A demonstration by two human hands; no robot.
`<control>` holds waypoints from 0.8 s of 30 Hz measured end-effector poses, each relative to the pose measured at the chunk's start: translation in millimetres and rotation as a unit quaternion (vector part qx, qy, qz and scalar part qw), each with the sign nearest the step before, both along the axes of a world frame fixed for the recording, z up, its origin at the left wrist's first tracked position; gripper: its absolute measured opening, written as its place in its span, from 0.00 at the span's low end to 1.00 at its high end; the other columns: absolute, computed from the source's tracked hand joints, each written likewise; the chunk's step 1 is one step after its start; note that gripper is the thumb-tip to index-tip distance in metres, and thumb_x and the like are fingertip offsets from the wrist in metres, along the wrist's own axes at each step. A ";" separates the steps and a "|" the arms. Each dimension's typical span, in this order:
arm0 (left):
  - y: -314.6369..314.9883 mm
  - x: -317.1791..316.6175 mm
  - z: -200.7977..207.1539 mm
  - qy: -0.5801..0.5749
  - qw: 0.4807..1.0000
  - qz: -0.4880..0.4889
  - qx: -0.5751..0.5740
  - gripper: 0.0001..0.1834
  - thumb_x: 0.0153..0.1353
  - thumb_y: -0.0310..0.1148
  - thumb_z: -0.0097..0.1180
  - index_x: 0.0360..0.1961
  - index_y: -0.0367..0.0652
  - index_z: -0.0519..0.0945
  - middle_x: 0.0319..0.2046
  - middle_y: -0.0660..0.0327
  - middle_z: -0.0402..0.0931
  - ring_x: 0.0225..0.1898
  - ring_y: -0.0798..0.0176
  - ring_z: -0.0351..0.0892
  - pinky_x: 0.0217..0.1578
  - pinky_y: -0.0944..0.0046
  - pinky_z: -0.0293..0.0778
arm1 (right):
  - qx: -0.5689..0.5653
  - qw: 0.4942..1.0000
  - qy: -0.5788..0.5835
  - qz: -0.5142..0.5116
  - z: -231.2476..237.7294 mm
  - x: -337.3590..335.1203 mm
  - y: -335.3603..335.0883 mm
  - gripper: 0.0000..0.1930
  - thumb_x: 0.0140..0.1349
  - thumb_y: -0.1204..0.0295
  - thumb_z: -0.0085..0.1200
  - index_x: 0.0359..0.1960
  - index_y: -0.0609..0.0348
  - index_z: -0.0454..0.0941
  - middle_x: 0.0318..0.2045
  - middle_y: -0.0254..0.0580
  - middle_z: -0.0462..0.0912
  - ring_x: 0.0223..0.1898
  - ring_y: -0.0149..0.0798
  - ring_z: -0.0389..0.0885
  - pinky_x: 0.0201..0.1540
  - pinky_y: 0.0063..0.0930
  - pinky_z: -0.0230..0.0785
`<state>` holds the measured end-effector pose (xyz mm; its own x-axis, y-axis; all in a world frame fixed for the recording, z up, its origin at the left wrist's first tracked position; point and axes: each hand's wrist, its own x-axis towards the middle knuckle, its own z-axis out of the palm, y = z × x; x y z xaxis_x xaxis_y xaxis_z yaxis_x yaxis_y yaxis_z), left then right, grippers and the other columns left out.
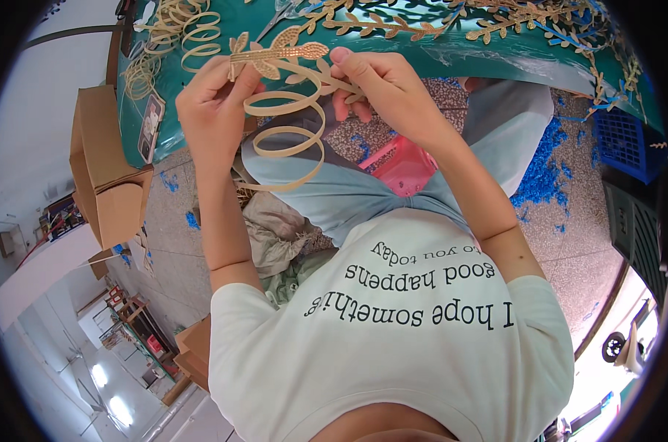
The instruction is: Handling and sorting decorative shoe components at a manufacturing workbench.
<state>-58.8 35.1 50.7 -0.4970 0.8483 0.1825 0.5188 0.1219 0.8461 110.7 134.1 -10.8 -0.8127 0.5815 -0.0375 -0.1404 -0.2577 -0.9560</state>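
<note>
Between my hands, above the near edge of the green-covered table [452, 51], is a glittery gold leaf trim [293, 52]. Its stem and paired leaves stretch sideways. My left hand [215, 99] pinches the trim's left end between thumb and fingers. Curled round a leafy strand on the other side is my right hand [384, 88], its thumb close to the trim's tip; part of its grip is hidden. A coiled pale gold strip [290, 140] hangs in loops below the trim, over my lap.
More coiled strips [200, 33] lie at the table's far left, with scissors [276, 20] beside them. Several leaf garlands [393, 28] spread across the right. A phone [151, 127] rests near a cardboard box [102, 166]. Blue scraps [544, 166] litter the floor by a blue crate [625, 140].
</note>
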 end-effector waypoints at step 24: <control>4.1 0.0 30.5 0.032 0.982 -0.175 -0.071 0.13 0.52 0.28 0.58 0.41 0.40 0.80 0.34 0.63 0.78 0.33 0.75 0.75 0.30 0.77 0.70 | 0.076 0.996 -0.026 0.040 -12.6 8.3 19.5 0.10 0.56 0.71 0.52 0.28 0.69 0.79 0.20 0.38 0.78 0.21 0.25 0.75 0.24 0.16 0.67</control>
